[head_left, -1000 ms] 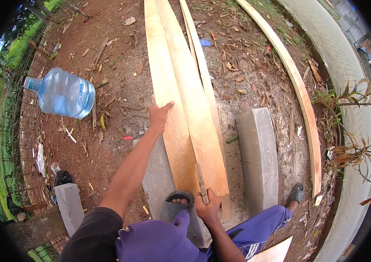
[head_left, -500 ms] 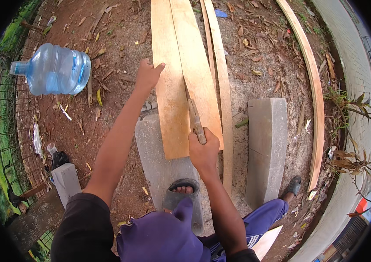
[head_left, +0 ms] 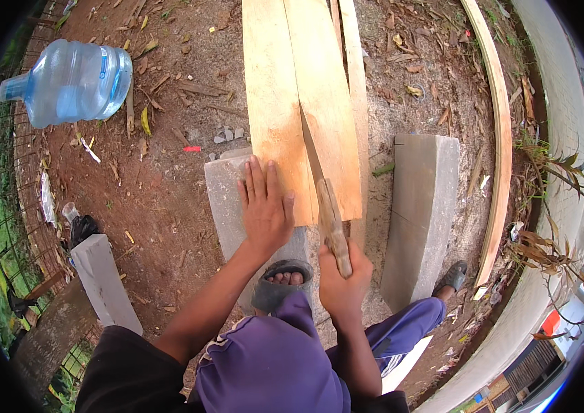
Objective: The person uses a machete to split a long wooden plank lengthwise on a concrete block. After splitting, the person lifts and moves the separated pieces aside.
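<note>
the right hand is wrapped tight around the wooden handle of a handsaw, whose blade runs up and away into a cut between two pale planks. the left hand lies flat, fingers spread and close together, pressing on the near end of the left plank where it rests on a grey concrete block. a sandalled foot stands on the same block just below the hands. a second concrete block sits to the right, apart from the planks, and a long thin strip of wood curves along the far right. a big clear water bottle lies on the dirt ground well off to the left. it looks like a lengthwise saw cut in mid stroke; the next move would call for a steady stroke along the line while the flat hand keeps the plank from shifting.
</note>
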Demonstrator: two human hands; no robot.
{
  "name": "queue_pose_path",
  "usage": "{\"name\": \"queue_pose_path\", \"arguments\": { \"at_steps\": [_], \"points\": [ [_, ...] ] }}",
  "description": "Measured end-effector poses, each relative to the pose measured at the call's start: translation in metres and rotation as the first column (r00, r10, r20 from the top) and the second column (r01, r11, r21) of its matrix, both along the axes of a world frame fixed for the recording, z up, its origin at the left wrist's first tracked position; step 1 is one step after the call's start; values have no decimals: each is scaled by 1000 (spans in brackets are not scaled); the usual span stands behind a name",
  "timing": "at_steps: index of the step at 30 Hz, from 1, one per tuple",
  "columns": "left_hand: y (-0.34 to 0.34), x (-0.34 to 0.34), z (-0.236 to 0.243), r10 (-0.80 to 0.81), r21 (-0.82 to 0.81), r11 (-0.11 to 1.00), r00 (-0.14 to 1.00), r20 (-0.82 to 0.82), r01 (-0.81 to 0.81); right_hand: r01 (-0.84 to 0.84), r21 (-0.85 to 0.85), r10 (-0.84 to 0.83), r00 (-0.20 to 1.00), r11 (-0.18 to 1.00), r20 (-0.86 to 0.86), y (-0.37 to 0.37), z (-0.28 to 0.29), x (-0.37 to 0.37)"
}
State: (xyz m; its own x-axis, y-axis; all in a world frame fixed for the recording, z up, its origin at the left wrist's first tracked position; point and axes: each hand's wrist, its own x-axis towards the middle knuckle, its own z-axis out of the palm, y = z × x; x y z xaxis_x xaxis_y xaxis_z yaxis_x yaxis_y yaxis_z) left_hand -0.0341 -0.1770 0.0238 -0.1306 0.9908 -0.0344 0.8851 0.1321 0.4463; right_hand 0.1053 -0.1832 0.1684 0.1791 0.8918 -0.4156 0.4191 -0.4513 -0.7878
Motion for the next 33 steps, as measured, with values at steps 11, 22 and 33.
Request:
{"name": "queue_pose_path", "arguments": {
  "at_steps": [11,22,33],
  "points": [
    [2,22,-5,-18,29,999,999,-31,19,30,-19,-30,999,999,-19,-1,20,16],
    [0,23,-4,-26,-17,1000,997,-72,25,15,-190,-2,998,982,67,-116,128,72],
    [1,27,-11,-38,55,998,996,-77,42,16,40,-16,1000,999,17,-30,9,32]
  ]
}}
